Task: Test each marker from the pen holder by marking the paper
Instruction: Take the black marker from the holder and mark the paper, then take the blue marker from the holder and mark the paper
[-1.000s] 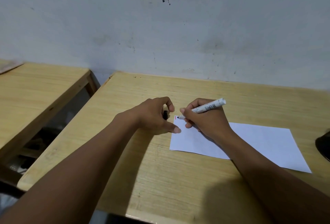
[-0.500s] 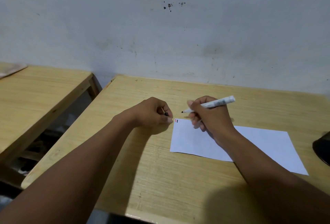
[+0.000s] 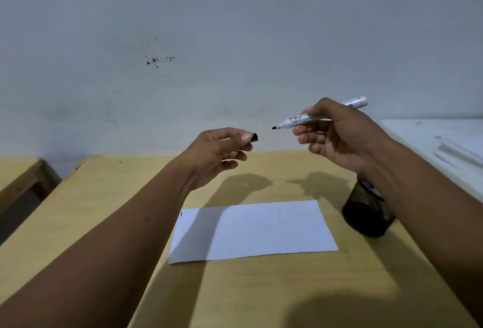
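Nearest to the person, the white rectangular sheet of paper (image 3: 254, 231) lies flat on the light wooden bench (image 3: 104, 197), about midway between its left and right edges. A small dark mark (image 3: 181, 214) sits at the far left corner of the sheet. Just beside the right edge of the paper stands the dark round pen holder (image 3: 366, 216), partly hidden behind the right forearm (what it contains is hard to tell).

Farther away, both hands are raised above the bench, over its far edge, and do not touch the paper. The left hand (image 3: 217, 152) pinches the small black marker cap (image 3: 254, 137) between thumb and fingertips, so its grip is closed on the cap. The right hand (image 3: 337, 136) is closed around the white marker with black tip (image 3: 317, 117), which is uncapped; the tip points left toward the cap, near it but apart.

Behind everything is the pale grey wall (image 3: 235, 27) with some dark spots.
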Demonstrator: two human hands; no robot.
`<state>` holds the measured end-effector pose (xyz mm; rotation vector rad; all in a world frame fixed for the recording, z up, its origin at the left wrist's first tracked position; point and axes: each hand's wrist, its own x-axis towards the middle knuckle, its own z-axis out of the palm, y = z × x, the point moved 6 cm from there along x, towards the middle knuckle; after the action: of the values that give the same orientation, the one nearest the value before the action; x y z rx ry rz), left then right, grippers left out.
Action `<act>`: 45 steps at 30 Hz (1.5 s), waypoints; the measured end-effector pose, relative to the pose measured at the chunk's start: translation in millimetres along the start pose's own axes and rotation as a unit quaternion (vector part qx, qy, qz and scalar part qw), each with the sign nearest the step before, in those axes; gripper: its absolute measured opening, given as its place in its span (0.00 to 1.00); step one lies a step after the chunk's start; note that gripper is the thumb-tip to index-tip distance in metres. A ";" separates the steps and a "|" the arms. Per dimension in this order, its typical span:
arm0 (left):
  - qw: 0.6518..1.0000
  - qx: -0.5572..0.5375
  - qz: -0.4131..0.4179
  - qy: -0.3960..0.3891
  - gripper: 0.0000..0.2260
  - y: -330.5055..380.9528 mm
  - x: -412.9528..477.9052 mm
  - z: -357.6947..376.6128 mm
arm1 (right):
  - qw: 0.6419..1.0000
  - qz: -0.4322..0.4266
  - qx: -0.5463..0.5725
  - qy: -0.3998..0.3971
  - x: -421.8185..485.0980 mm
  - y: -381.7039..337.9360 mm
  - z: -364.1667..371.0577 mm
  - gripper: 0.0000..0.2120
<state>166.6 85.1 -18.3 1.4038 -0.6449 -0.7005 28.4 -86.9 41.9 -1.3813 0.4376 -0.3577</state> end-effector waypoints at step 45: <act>0.882 0.394 0.142 -0.214 0.21 18.0 48.1 213.1 | 0.944 -0.044 -0.278 0.171 -25.1 25.2 -187.1 0.10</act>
<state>36.3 -88.3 13.6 1.8432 -1.5844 -0.5245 -86.7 -231.2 -5.3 -1.9008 0.8082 -0.5821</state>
